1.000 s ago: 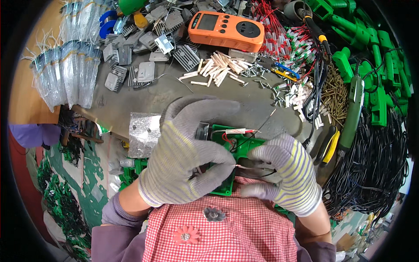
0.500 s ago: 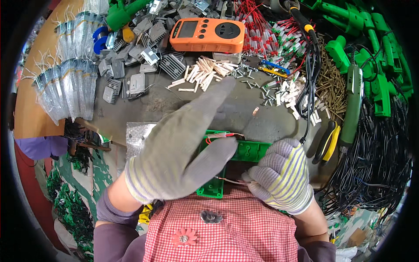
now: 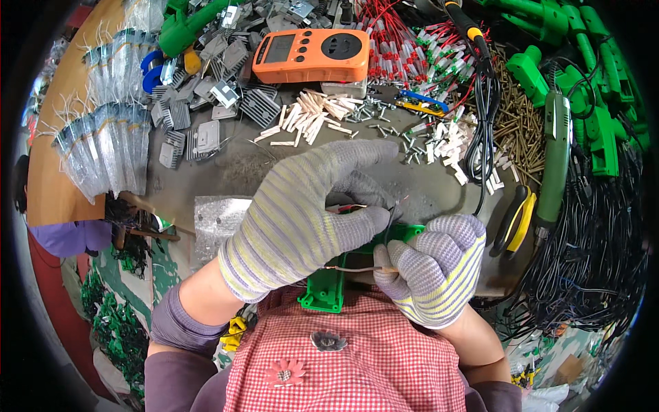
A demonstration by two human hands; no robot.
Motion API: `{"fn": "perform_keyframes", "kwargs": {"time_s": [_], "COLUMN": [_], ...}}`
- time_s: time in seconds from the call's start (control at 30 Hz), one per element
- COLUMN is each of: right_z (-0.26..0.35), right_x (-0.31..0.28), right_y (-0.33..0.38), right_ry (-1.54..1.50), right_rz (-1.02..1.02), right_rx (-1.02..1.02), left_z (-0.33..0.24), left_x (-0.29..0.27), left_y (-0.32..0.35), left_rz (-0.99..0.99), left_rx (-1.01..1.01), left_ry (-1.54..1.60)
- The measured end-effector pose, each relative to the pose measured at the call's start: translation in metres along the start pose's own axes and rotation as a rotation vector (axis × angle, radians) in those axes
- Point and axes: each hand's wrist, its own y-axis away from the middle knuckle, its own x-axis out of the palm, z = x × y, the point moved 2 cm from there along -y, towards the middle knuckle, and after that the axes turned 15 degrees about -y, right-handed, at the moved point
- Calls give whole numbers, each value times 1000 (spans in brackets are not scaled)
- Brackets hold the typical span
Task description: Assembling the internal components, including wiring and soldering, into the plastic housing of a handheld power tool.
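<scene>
My left hand (image 3: 305, 213), in a grey-and-yellow striped knit glove, is over the green plastic housing (image 3: 322, 294). Its index finger is stretched out, while thumb and middle finger come together on a thin dark wire (image 3: 388, 232). A bit of red wire (image 3: 352, 207) shows between those fingers. My right hand (image 3: 436, 268), gloved alike, is closed with its thumb and fingers pinching a pale brownish wire (image 3: 360, 270) that runs left beneath my left hand. The housing's middle is hidden by my left hand.
An orange meter (image 3: 312, 55) stands at the back among grey heat sinks (image 3: 202, 137), white tubes (image 3: 319, 113), screws and red wires. Yellow-handled pliers (image 3: 518, 223) and a green electric screwdriver (image 3: 556, 158) lie right, beside black cables (image 3: 583, 254). Bubble wrap (image 3: 216, 226) is left.
My left hand has turned and its thumb and middle finger have closed on the dark wire. My right hand has shifted slightly left, still holding the pale wire.
</scene>
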Motion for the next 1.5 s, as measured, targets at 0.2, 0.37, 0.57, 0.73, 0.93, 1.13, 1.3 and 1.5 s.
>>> {"fn": "perform_keyframes", "kwargs": {"time_s": [0.2,0.37,0.57,0.73,0.93,1.13,1.3,1.5], "right_z": [-2,-2,-3,-16,-10,-5,-6,-4], "right_x": [4,3,-23,-26,-35,-81,-56,-40], "right_y": [4,2,-16,-41,-33,-38,-55,-65], "right_ry": [-14,-22,-165,-213,-608,-331,-109,-239], "right_rz": [92,112,172,275,-347,635,421,573], "right_rx": [62,48,112,-38,389,399,291,562], "left_z": [0,4,-3,-10,-8,-8,-6,-25], "left_x": [-5,-2,1,2,5,3,5,14], "left_y": [-3,-3,2,6,9,9,10,18], "left_rz": [-13,-57,-85,-81,-190,-180,-223,-392], "left_rx": [95,141,161,271,416,394,444,518], "left_ry": [-83,-32,-127,-209,-502,-379,-417,-771]}}
